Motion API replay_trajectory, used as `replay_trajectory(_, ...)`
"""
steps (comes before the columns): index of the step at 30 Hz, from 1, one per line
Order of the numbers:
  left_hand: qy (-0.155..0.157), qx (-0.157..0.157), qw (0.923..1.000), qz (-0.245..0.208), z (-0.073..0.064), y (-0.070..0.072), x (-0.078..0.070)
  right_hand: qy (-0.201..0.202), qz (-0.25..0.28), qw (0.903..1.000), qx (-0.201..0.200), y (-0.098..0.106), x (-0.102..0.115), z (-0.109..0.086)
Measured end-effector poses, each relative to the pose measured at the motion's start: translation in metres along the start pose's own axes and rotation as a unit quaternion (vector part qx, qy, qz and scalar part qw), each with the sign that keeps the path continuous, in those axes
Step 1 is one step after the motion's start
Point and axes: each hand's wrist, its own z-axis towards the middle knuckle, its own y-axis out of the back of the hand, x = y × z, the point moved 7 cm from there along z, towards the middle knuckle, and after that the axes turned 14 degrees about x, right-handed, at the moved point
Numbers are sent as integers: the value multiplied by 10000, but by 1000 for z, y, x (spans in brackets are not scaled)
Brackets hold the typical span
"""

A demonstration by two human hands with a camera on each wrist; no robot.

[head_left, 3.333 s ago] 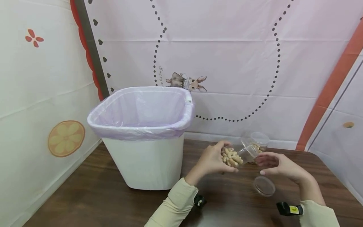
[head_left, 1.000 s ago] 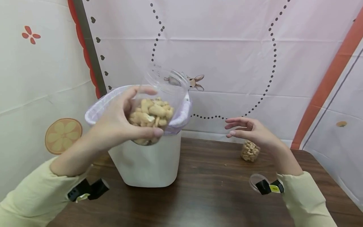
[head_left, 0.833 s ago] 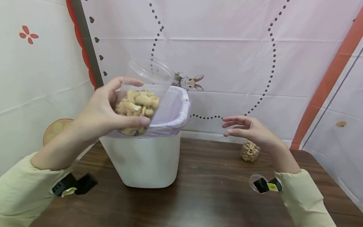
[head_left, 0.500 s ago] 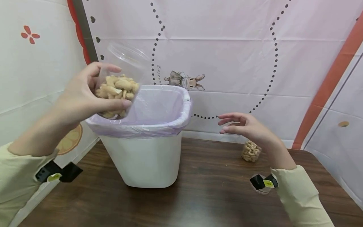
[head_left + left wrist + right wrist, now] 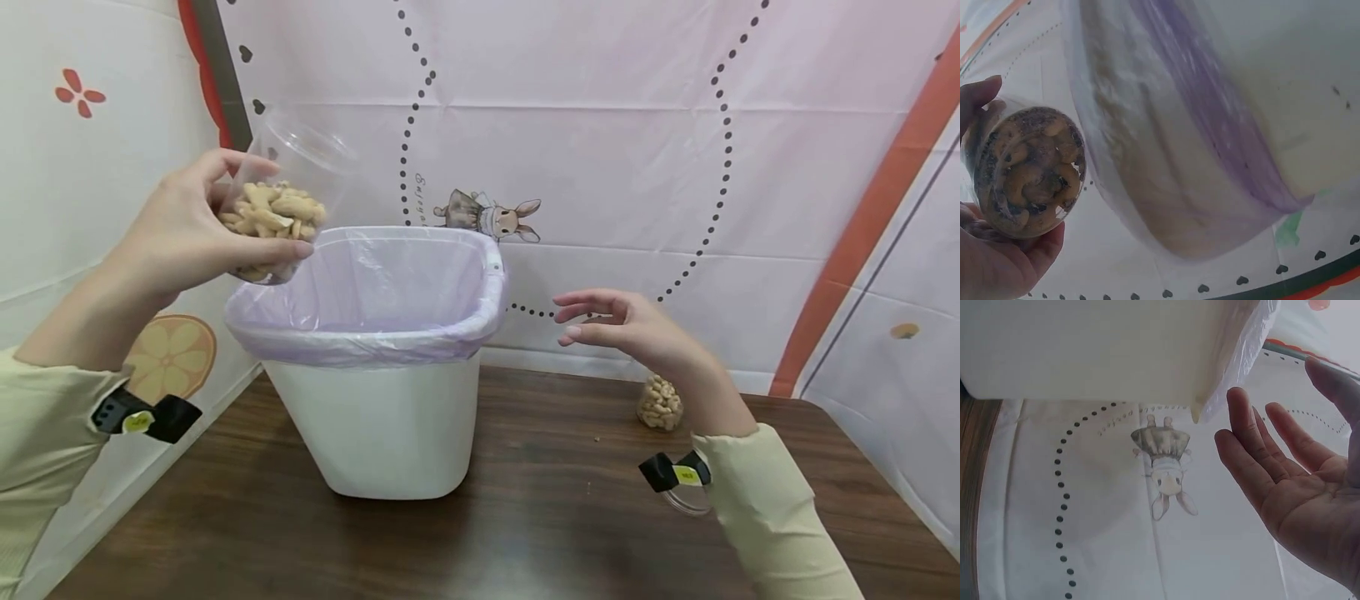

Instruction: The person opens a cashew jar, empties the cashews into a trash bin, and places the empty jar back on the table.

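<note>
"High at the left of the bin [image 5: 375, 425], how do things stand?"

"The left hand [image 5: 187, 221] has its fingers wrapped round a clear jar [image 5: 303, 171], tilted with its mouth up and to the right. Cashews [image 5: 273, 208] lie in it, near its base."

"So what's done?"

"I'd judge the lifting done: the jar is raised to the bin's left rim. Any tipping-out looks not yet begun. Whether it is fully over the bin's opening, I can't tell."

"And the other hand?"

"The right hand [image 5: 618, 321] hangs in the air to the right of the bin, fingers loosely bent, holding nothing. Farther right of the bin, a second jar [image 5: 660, 404] of cashews sits on the tabletop [image 5: 525, 508], with a round lid [image 5: 688, 502] partly behind the wrist camera [image 5: 672, 472]."

"Does any view add something?"

"The left wrist view shows the jar's round base, nuts pressed against it, beside the bin's purple liner [image 5: 1222, 125]; the head view barely catches that base. The right wrist view shows the bare palm, which the head view hides, and the bin's wall, but neither jar. Only the head view has the lid."
</note>
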Motion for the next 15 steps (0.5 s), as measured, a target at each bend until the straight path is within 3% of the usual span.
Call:
replay_trajectory(6, -55, -49, 9999, 149, 5, 9, 9, 91, 62, 9999, 1, -7, 8, 11)
replay_trajectory(15, 119, 47, 9922, 1241, 11, 18, 20, 76, 85, 9995, -309, -11, 16, 27)
